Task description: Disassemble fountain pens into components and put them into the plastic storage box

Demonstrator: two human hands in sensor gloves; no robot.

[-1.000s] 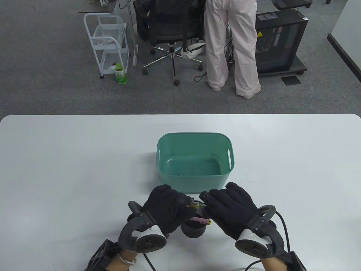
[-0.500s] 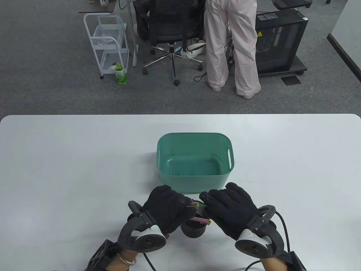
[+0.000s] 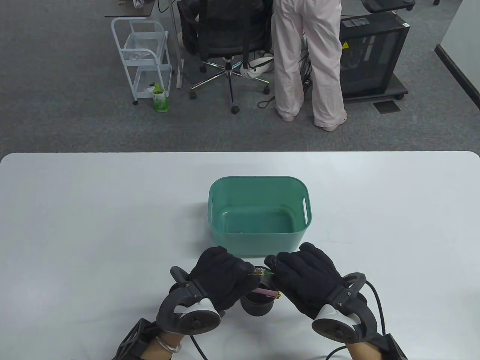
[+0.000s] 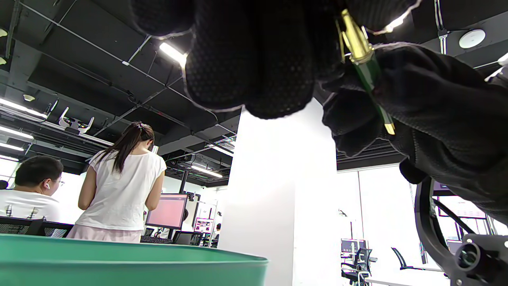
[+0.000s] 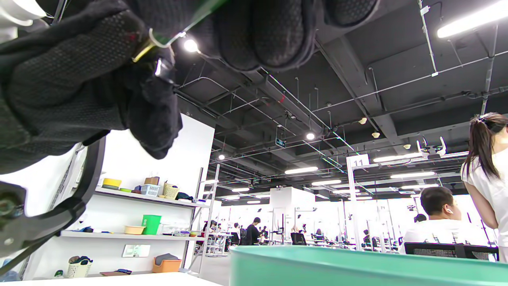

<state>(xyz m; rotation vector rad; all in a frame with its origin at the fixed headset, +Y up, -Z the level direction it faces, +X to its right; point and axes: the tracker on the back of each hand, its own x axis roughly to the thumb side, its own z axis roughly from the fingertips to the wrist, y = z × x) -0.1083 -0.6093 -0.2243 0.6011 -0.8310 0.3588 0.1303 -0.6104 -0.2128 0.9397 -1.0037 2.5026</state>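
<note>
The white surface [image 3: 93,225] carries everything, and the green plastic storage box [image 3: 258,240] stands open at its middle, just beyond the hands, presumably so loosened parts need only a short drop; its floor looks nearly bare, which suggests the job is at an early stage; nearer the person, partly under both hands, a small black pen cup [image 3: 257,304] holds a pink pen [image 3: 267,292] lying across its mouth, apparently waiting its turn; the left hand [image 3: 217,277] and the right hand [image 3: 305,279] meet above that cup, knuckles up, each with its fingers [image 4: 254,75] curled round one end of a green fountain pen [image 3: 262,274], so neither hand is slack or spare; holding both ends this way probably lets one hand steady the barrel while the other twists or pulls; the left wrist view shows the pen's green body and gold fittings [image 4: 355,37] pinched between the gloves; in the right wrist view a bent metal clip [image 5: 160,39] juts from the grip; whether any joint has parted is hidden by the gloves.
</note>
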